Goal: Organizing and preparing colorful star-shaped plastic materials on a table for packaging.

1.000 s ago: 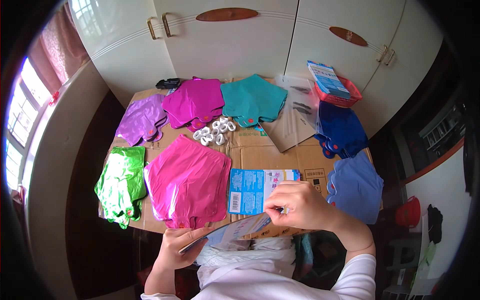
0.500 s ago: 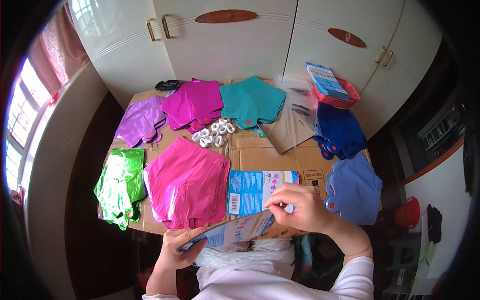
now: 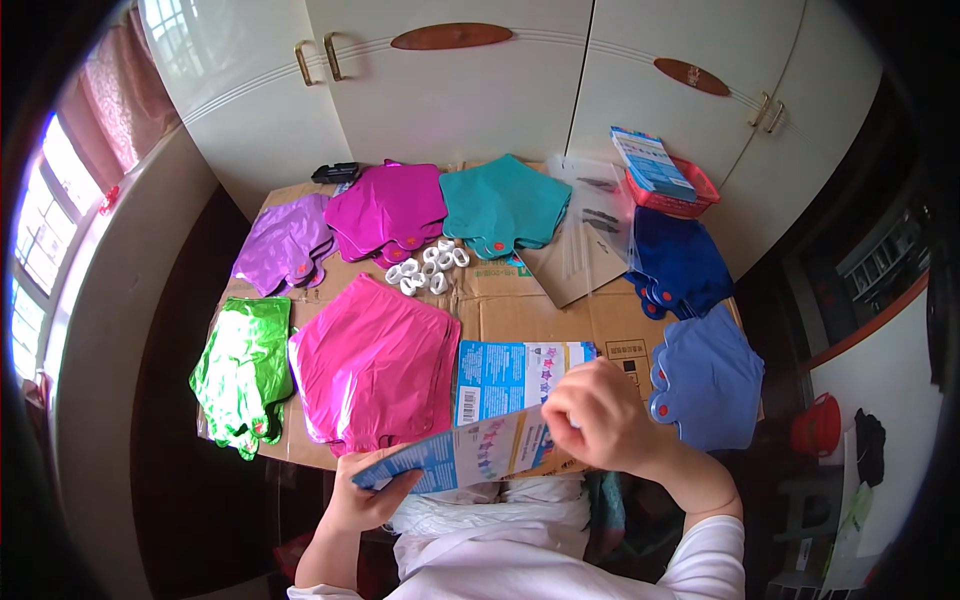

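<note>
Close to my body, a flat blue-and-white printed card packet (image 3: 470, 452) is held tilted above the table's front edge. My left hand (image 3: 372, 497) grips its left end, thumb on the printed face. At the other end my right hand (image 3: 600, 415) is closed, its fingers curled at the packet's right edge; the fingertips are partly hidden. Just behind lies a second blue printed card packet (image 3: 500, 375), flat on the cardboard. To its left rests a stack of shiny pink star-shaped foil balloons (image 3: 375, 365).
Around the cardboard-covered table (image 3: 530, 310) lie green (image 3: 240, 355), lilac (image 3: 282, 240), magenta (image 3: 385, 205), teal (image 3: 505, 200), navy (image 3: 680, 255) and light blue foil balloons (image 3: 710, 380). White ribbon rolls (image 3: 430, 268) sit mid-table. A red basket (image 3: 700, 190) with printed packets stands back right.
My right hand has shifted slightly right, its fingers curled in more. The packet has tilted so more of its printed face shows. Things on the table have stayed put.
</note>
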`<state>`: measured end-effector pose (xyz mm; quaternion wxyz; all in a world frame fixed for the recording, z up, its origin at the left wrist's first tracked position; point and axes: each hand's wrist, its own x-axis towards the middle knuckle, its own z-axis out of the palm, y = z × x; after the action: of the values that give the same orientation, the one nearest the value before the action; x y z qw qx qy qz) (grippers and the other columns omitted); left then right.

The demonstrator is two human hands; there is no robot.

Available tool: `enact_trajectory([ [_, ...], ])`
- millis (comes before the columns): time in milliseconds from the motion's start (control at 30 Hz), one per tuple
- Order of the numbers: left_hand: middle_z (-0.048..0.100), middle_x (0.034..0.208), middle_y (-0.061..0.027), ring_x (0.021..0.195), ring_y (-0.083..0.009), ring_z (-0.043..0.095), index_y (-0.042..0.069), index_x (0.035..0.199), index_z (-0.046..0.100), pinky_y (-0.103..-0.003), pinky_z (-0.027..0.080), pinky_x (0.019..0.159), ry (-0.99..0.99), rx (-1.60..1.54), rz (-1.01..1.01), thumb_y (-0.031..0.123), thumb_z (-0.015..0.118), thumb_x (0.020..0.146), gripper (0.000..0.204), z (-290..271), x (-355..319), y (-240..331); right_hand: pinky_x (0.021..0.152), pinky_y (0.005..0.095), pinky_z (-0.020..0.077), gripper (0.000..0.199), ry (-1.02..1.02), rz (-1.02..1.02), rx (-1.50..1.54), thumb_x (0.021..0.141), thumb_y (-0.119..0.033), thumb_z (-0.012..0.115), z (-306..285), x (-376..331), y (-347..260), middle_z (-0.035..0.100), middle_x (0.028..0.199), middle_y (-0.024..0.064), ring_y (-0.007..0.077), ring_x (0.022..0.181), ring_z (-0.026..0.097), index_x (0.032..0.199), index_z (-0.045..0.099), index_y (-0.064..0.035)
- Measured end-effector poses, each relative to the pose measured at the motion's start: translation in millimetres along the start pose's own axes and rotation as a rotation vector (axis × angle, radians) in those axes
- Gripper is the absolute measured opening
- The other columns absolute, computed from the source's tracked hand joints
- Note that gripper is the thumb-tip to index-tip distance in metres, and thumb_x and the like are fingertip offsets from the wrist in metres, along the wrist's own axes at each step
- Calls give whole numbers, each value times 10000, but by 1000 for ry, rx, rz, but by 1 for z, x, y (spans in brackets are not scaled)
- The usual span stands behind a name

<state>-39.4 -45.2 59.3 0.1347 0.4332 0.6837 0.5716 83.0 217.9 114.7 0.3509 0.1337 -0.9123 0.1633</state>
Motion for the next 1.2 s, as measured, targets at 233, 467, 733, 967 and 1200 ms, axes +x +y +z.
enact_trajectory([
  [233, 659, 767, -140, 606, -219, 641, -3, 971, 649, -254, 493, 540, 21, 64, 248, -92, 649, 699, 286, 20, 10, -23, 740, 316, 491, 403, 225, 372, 190, 725, -7, 705, 11, -37, -16, 563, 1005, 115, 243, 821, 594, 1088, 530, -4],
  [467, 673, 888, -149, 744, -216, 671, -5, 969, 654, -264, 526, 660, -36, -25, 92, -88, 622, 747, 239, 39, -1, -47, 830, 313, 466, 373, 455, 724, 495, 788, -2, 652, 55, -88, -48, 590, 1076, 137, 225, 962, 586, 1142, 536, 17],
  [733, 669, 928, -163, 825, -230, 667, -29, 963, 643, -282, 525, 727, -48, -44, 100, -93, 624, 750, 223, 41, -2, -52, 902, 331, 443, 432, 378, 726, 358, 822, -34, 604, 62, -110, -57, 540, 1214, 195, 299, 1088, 554, 1220, 468, 66],
  [967, 669, 921, -168, 821, -238, 670, -37, 952, 641, -285, 530, 728, -40, -26, 127, -88, 627, 752, 207, 43, -1, -52, 933, 353, 423, 459, 356, 678, 297, 821, -15, 573, 60, -109, -60, 515, 1250, 215, 342, 1119, 535, 1253, 442, 69],
  [1200, 668, 919, -173, 822, -240, 669, -42, 949, 636, -287, 529, 731, -40, -30, 129, -88, 624, 754, 200, 43, 0, -52, 939, 349, 419, 459, 355, 690, 337, 811, 8, 561, 59, -111, -60, 517, 1250, 214, 331, 1125, 538, 1250, 446, 71],
])
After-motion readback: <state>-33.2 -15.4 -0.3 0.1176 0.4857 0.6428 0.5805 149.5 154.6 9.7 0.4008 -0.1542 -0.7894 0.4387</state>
